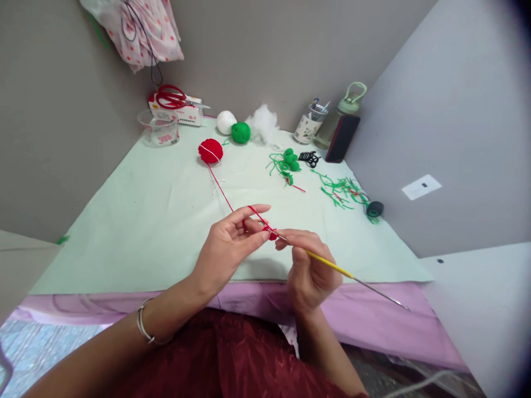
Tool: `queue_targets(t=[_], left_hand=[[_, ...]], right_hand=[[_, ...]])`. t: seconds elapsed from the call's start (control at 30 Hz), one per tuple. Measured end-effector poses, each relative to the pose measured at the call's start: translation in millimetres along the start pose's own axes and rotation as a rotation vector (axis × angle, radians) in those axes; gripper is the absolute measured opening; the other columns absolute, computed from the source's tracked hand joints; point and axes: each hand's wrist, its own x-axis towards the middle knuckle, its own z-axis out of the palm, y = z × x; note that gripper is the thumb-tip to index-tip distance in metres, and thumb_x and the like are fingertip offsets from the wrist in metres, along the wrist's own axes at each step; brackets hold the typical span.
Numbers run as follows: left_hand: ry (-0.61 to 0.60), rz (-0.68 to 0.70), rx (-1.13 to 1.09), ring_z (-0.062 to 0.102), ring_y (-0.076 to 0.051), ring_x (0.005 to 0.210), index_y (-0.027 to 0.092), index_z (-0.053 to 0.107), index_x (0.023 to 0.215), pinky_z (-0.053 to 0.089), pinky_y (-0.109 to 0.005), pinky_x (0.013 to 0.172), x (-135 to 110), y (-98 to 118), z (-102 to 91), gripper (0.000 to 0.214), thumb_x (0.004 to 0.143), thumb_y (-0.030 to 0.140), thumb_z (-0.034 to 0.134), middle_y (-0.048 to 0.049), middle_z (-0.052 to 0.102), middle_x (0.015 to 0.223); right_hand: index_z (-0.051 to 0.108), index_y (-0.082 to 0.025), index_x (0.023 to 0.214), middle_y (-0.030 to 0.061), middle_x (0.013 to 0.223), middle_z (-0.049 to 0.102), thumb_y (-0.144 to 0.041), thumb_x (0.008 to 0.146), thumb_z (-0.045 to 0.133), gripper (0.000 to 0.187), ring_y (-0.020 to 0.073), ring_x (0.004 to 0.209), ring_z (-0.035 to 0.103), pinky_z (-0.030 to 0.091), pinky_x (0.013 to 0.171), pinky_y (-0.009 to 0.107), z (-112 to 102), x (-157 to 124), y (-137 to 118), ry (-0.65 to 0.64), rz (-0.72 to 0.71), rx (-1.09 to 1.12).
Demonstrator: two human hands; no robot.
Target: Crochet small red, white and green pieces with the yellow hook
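Observation:
My left hand [226,240] pinches a small red crochet piece [272,234] between thumb and fingers. Red yarn [221,188] runs from the red yarn ball [210,151] to this hand, passing over the raised index finger and around a lower finger. My right hand [313,265] grips a crochet hook [332,263] with a yellow handle and metal ends. Its tip meets the red piece at my left fingertips; the other end points down to the right. Fingers partly hide the stitches.
Behind my hands are green [241,132] and white yarn balls [226,122], white stuffing [264,122], a green crocheted piece [291,159] and green yarn scraps [342,190]. Scissors [172,98] and a plastic tub [161,132] stand back left; a bottle [332,130] and phone [343,138] back right.

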Motion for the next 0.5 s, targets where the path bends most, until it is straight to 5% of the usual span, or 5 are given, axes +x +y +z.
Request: queue_targets(t=[0.23,0.33,0.5], left_hand=[[0.038,0.103,0.196,0.074,-0.023,0.102,0.019,0.071,0.129,0.05,-0.042,0.111,-1.5,-1.1,2.4,0.044,0.085,0.024,0.077,0.0013,0.07,0.081],[0.017,0.078,0.162,0.074,-0.023,0.1,0.018,0.07,0.129,0.052,-0.041,0.108,-0.6,0.0,3.0,0.045,0.084,0.023,0.076,0.002,0.068,0.079],[0.024,0.075,0.119,0.073,-0.021,0.097,0.019,0.068,0.131,0.051,-0.04,0.108,-2.0,3.8,3.3,0.049,0.083,0.023,0.078,0.0035,0.066,0.079]], right_hand=[[0.076,-0.026,0.114,0.004,0.094,0.08,-0.011,0.101,0.057,0.028,0.0185,0.078,0.073,0.061,0.069,0.036,-0.9,-3.6,1.4,-0.009,-0.023,-0.053],[0.076,-0.026,0.118,0.0063,0.101,0.08,-0.008,0.099,0.061,0.03,0.0207,0.088,0.076,0.063,0.073,0.037,-0.7,-5.5,3.7,-0.029,-0.117,-0.101],[0.075,-0.025,0.117,0.005,0.098,0.08,-0.006,0.099,0.059,0.031,0.0192,0.087,0.076,0.063,0.075,0.036,-1.5,-0.4,0.8,-0.057,-0.064,-0.098]])
